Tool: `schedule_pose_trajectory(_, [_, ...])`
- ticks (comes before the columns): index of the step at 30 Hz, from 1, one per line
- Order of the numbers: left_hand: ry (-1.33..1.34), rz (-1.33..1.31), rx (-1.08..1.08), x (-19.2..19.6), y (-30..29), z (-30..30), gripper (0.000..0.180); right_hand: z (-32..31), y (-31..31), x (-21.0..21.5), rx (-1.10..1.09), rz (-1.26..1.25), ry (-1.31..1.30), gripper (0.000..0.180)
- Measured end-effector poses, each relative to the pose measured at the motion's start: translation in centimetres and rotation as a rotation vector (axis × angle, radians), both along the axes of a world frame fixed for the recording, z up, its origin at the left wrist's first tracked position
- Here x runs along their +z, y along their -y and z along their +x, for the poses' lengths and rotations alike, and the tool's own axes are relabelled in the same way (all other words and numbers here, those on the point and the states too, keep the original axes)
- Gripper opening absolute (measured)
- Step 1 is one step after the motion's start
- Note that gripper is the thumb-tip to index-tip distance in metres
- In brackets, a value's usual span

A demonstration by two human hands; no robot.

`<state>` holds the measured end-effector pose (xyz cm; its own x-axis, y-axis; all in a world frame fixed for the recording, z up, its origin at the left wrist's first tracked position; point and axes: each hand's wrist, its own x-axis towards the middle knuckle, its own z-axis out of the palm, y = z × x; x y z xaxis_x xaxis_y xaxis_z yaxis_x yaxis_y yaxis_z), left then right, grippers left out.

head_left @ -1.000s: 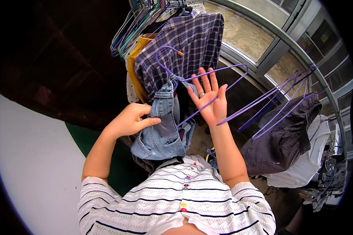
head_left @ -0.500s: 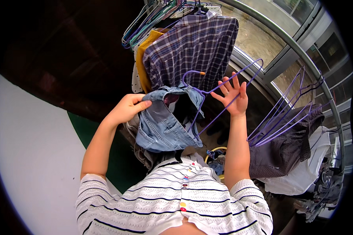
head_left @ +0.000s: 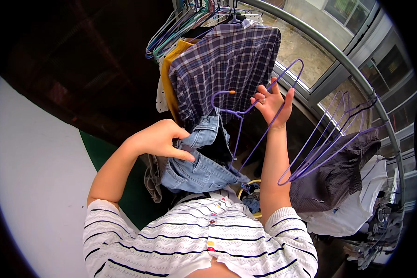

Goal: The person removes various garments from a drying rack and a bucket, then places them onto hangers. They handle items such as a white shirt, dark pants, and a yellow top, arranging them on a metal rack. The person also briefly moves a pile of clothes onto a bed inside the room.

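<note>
A light-blue denim garment (head_left: 197,173) with a waistband and seams hangs bunched in front of my chest; its full shape is hidden. My left hand (head_left: 160,139) is at the left end of its waistband, thumb over the near side and fingers bent over the far side. A purple wire hanger (head_left: 237,113) with an orange hook tip reaches from the garment up to the right. One corner of the hanger rests against my right hand (head_left: 274,106), its wire running past curled fingers and a raised thumb. Beside the hanger's neck, part of the waistband is caught up.
A plaid shirt (head_left: 227,60), a yellow garment (head_left: 173,76) and several hangers crowd the far rail. The curved metal rail (head_left: 338,53) continues right past purple hangers (head_left: 310,164), a dark grey garment (head_left: 329,171) and a white top (head_left: 352,211). A white surface (head_left: 37,185) lies left.
My left hand has shifted right and turned over the waistband. The denim garment's near side has sunk lower. The hanger's raised corner and my right hand have moved slightly left.
</note>
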<state>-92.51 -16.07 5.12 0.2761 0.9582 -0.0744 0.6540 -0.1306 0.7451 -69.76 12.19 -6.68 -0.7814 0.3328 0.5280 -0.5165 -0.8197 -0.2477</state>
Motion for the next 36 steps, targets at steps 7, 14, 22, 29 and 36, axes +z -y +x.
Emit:
schedule_pose_trajectory(7, [0.226, -0.013, 0.384, 0.8, 1.2, -4.3, 0.016, 0.4, -1.0, -1.2, 0.08, -0.019, -0.06, 0.06])
schedule_pose_trajectory(14, [0.19, 0.107, 0.445, 2.5, 0.7, -3.8, 0.01, -0.7, 2.8, 2.3, 0.184, 0.279, 0.406, 0.073])
schedule_pose_trajectory(22, [0.161, 0.171, 0.52, 0.9, -0.3, -0.1, 0.012, -2.8, 9.4, 2.8, 0.498, 0.779, 0.491, 0.08])
schedule_pose_trajectory(29, [0.195, 0.14, 0.608, 1.3, 2.0, 1.0, 0.023, 0.0, 1.0, -2.9, 0.18, -0.285, -0.081, 0.052])
schedule_pose_trajectory(36, [0.18, 0.115, 0.661, 0.2, 2.8, 1.4, 0.021, -0.3, 0.4, 7.6, 0.031, -0.512, -0.558, 0.047])
